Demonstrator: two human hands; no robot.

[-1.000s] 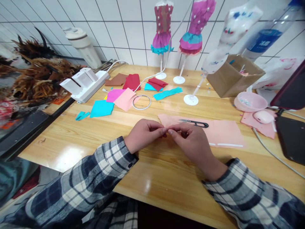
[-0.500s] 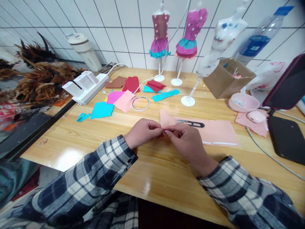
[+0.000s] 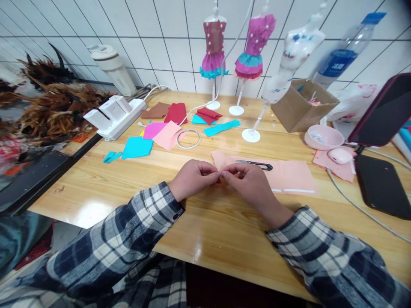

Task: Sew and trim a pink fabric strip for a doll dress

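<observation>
My left hand (image 3: 194, 179) and my right hand (image 3: 253, 182) meet tip to tip over the table, each pinching the near edge of a peach fabric strip (image 3: 297, 173). One end of that fabric rises behind my fingertips; the rest lies flat to the right. White tape (image 3: 298, 191) runs along its near edge. On top of the fabric rest black-handled thread snips (image 3: 266, 166), just beyond my right hand. My fingers hide the exact spot being pinched.
Fabric scraps and a metal ring (image 3: 189, 139) lie beyond my hands. Small dress forms (image 3: 252, 47) stand along the tiled wall. To the right are a cardboard box (image 3: 290, 113), a pink bowl (image 3: 321, 139) and a phone (image 3: 382, 184); a power strip (image 3: 123, 119) sits left.
My fingertips have shifted slightly while still pinching the peach fabric. The view has turned a little, so things on the right appear farther left.
</observation>
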